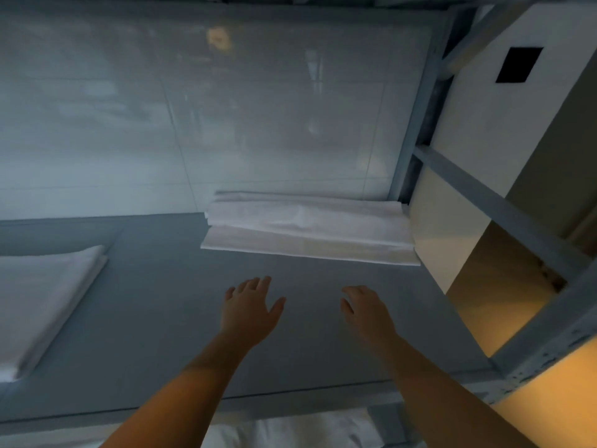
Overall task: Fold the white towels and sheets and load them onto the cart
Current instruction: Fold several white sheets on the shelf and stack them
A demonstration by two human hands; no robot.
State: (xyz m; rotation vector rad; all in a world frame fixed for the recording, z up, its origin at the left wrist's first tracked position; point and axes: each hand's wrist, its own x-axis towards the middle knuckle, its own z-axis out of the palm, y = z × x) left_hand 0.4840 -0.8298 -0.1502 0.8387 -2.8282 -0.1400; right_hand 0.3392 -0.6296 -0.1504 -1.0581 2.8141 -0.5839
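Both hands empty, left hand and right hand spread, reaching for the folded stack parked against the wall, probably sheets; second stack well apart left

Both bare hands hover palm-down over a grey shelf surface, the left hand with fingers spread and straight, the right hand with fingers loosely relaxed, and neither has a grip on anything. Just beyond the fingertips lies a stack of folded white sheets against the pale back wall, its right end touching a cream side panel. Well to the left of the left hand lies another folded white sheet, apart from both hands.
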